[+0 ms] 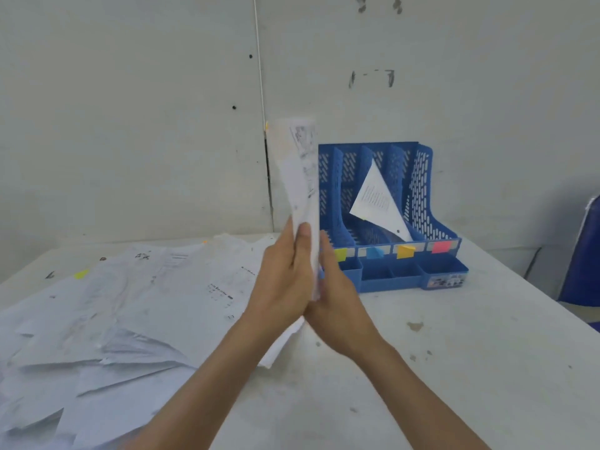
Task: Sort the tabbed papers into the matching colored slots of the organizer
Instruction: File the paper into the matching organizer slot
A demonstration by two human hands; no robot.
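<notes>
Blue perforated plastic organizer (422, 190) stands at the far edge of the white tabletop (454, 352), with 4 coloured tabs along its front: green (340, 254), blue (375, 252), yellow (405, 251) and pink (441, 246). 1 white printed sheet (378, 203) already leans askew inside it, above the blue and yellow tabs; which slot holds it I cannot tell. A loose pile of white papers (130, 319) covers the tabletop's left side down to the near-left corner.

The likely slip is a wrong slot. The held sheet's tab is hard to read, only a small orange fleck at its top edge, and the crooked sheet may block a neighbouring slot. The limp paper could also buckle against a divider.

The curled white printed paper (302, 177) stands upright between 2 hands, in front of the organizer's left end. The left hand (282, 287) pinches it with thumb on the near face. The right hand (341, 303) presses straight fingers flat against the other side.
</notes>
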